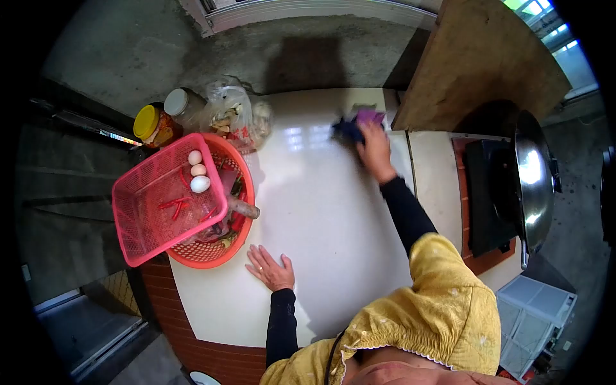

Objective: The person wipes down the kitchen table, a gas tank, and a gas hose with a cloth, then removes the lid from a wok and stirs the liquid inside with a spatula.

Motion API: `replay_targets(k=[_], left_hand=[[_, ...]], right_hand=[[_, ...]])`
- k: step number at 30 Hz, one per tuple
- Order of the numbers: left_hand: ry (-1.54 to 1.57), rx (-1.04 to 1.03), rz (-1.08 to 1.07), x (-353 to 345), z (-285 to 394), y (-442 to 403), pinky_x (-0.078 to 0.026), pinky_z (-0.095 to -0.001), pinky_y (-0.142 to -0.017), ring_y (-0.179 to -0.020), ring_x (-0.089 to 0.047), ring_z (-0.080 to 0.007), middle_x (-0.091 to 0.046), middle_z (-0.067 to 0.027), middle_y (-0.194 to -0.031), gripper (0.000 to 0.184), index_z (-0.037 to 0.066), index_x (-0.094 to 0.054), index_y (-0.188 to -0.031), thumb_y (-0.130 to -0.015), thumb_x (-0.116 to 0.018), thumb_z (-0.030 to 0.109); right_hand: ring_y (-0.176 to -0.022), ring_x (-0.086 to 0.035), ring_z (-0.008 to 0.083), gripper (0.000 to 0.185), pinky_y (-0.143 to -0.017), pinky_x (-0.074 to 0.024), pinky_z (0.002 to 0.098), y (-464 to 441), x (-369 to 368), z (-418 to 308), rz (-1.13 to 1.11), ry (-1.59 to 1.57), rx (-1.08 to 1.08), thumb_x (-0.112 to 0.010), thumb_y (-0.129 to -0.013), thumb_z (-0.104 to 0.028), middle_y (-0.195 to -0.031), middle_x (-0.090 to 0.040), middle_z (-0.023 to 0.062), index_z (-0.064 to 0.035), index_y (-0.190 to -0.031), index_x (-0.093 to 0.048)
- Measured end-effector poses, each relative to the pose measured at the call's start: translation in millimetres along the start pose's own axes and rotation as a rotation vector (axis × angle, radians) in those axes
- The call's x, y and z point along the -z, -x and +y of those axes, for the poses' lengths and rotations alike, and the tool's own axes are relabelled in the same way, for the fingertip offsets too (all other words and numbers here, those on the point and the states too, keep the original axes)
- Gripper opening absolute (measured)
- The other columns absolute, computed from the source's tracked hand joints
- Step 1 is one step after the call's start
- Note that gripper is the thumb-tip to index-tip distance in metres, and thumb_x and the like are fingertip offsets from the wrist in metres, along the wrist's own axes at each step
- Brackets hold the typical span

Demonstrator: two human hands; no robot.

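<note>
Landmark: orange colander (208, 256), left side of the white tabletop (321, 256). Near to far:

Left hand (274, 272): just right of the colander's near rim. Palm down on the tabletop, fingers spread, holding nothing. Probably a brace for the lean.

Colander: loaded with mixed vegetables, contents partly hidden. A brown root vegetable (245, 207) pokes out over its right rim. Pink mesh basket (138, 215) rests tilted over its left side, carrying three eggs (198, 170) and some red chilies (174, 204).

Wok (532, 170) and black cooktop (486, 212): well apart from the colander, off to its right.

Behind the colander: yellow-lidded jar (154, 125), white-lidded jar (183, 106), then a clear plastic bag (228, 115), contents look like garlic or ginger, not certain.

Farthest point of the work: right hand (375, 146) on a dark blue and purple cloth (350, 131), well right of the colander and beyond it, near the tabletop's far edge. Fingers lie over the cloth; can't tell if they're closed round it or only pressing. Hand and cloth slightly blurred.

Step in hand, my read: a cloth pass over the tabletop, at full reach. Next move calls for even pressure, cloth kept bunched under the palm, and clearance from the root and the colander rim on any leftward stroke.
</note>
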State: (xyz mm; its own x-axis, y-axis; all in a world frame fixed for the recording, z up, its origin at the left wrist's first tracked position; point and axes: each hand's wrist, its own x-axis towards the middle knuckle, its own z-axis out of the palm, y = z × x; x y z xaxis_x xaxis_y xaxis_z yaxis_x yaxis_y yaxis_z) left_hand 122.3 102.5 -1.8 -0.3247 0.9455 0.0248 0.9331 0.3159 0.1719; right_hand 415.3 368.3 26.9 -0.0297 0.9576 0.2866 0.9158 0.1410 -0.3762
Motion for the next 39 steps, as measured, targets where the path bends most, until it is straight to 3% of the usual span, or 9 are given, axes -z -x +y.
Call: replay_targets(k=[3,9,14,16,22,27,31,35,39], left_hand=[[-0.015,0.022,-0.019,-1.4,0.8,-1.1,-0.009,-0.0539,-0.106,-0.134,-0.017,-0.0337,-0.021,-0.0179,-0.144,0.066,-0.001,-0.029,-0.133,-0.077,-0.053,0.026],[-0.034,0.023,-0.021,-0.9,3.0,-0.8,-0.009,-0.0533,-0.107,-0.134,-0.017,-0.0329,-0.021,-0.0178,-0.144,0.067,0.0,-0.028,-0.134,-0.078,-0.053,0.027],[-0.04,-0.005,0.012,-2.9,1.9,1.1,-0.01,-0.0531,-0.106,-0.134,-0.018,-0.0326,-0.021,-0.0172,-0.144,0.068,0.001,-0.027,-0.135,-0.078,-0.053,0.027],[-0.04,-0.004,0.015,-1.7,2.7,1.5,-0.01,-0.0531,-0.106,-0.134,-0.018,-0.0325,-0.021,-0.0169,-0.144,0.067,0.001,-0.027,-0.135,-0.078,-0.053,0.027],[-0.033,-0.009,0.037,-1.0,3.5,3.0,-0.01,-0.0526,-0.107,-0.134,-0.018,-0.0314,-0.022,-0.0159,-0.144,0.067,0.002,-0.028,-0.135,-0.078,-0.053,0.027],[-0.033,0.006,0.027,-1.7,1.8,1.8,-0.01,-0.0537,-0.106,-0.133,-0.019,-0.0331,-0.024,-0.018,-0.142,0.067,0.0,-0.03,-0.133,-0.077,-0.052,0.029],[-0.057,-0.017,0.037,-2.7,1.4,2.2,-0.01,-0.054,-0.106,-0.133,-0.019,-0.0331,-0.024,-0.0183,-0.142,0.067,0.0,-0.029,-0.133,-0.078,-0.052,0.029],[-0.05,-0.018,0.029,-0.5,3.6,2.5,-0.009,-0.0514,-0.107,-0.134,-0.017,-0.0311,-0.022,-0.0151,-0.144,0.064,0.001,-0.027,-0.135,-0.081,-0.05,0.027],[-0.039,0.018,0.005,1.0,5.0,6.9,-0.008,-0.0509,-0.107,-0.135,-0.016,-0.0306,-0.021,-0.015,-0.145,0.063,0.001,-0.027,-0.135,-0.082,-0.05,0.027]], right_hand=[[-0.117,-0.041,0.037,0.053,-0.089,-0.0381,0.0504,-46.5,-18.2,-10.3,-0.08,0.297,-0.199,-0.062,-0.075,-0.039,-0.127,-0.044,0.017,-0.0211,-0.123,-0.05],[-0.107,-0.048,0.0281,0.028,-0.078,-0.0406,0.0473,65.0,-12.5,-73.1,-0.244,-0.043,0.344,-0.054,-0.076,-0.017,-0.118,-0.051,0.008,-0.0212,-0.103,-0.061],[-0.11,-0.047,0.0251,0.024,-0.08,-0.0407,0.0438,165.3,35.5,-72.2,-0.426,-0.165,0.546,-0.052,-0.079,-0.018,-0.123,-0.05,0.0052,-0.0232,-0.1,-0.061],[-0.11,-0.047,0.0257,0.022,-0.081,-0.0408,0.043,163.3,43.5,-56.5,-0.611,-0.187,0.498,-0.052,-0.079,-0.017,-0.124,-0.05,0.004,-0.0228,-0.098,-0.061],[-0.1,-0.05,0.0335,0.043,-0.08,-0.0441,0.0452,54.4,37.7,37.2,-0.103,0.265,-0.001,-0.062,-0.071,-0.015,-0.117,-0.051,0.0137,-0.0159,-0.113,-0.055],[-0.099,-0.051,0.0386,0.046,-0.082,-0.0457,0.0438,120.8,63.4,38.2,-0.186,0.287,-0.08,-0.065,-0.068,-0.015,-0.118,-0.051,0.019,-0.0144,-0.113,-0.055],[-0.102,-0.054,0.0339,0.039,-0.093,-0.0413,0.0385,150.2,109.6,49.7,-0.396,-0.291,-0.252,-0.059,-0.067,-0.008,-0.11,-0.06,0.0143,-0.0112,-0.105,-0.061],[-0.098,-0.052,0.0363,0.04,-0.083,-0.0439,0.0431,84.2,150.1,104.5,0.117,0.276,-0.153,-0.059,-0.073,-0.01,-0.114,-0.056,0.0136,-0.0115,-0.113,-0.056],[-0.108,-0.047,0.0354,0.043,-0.088,-0.0416,0.0493,33.8,89.8,167.0,-0.066,0.459,-0.674,-0.052,-0.076,-0.018,-0.12,-0.053,0.0125,-0.0177,-0.119,-0.055]])
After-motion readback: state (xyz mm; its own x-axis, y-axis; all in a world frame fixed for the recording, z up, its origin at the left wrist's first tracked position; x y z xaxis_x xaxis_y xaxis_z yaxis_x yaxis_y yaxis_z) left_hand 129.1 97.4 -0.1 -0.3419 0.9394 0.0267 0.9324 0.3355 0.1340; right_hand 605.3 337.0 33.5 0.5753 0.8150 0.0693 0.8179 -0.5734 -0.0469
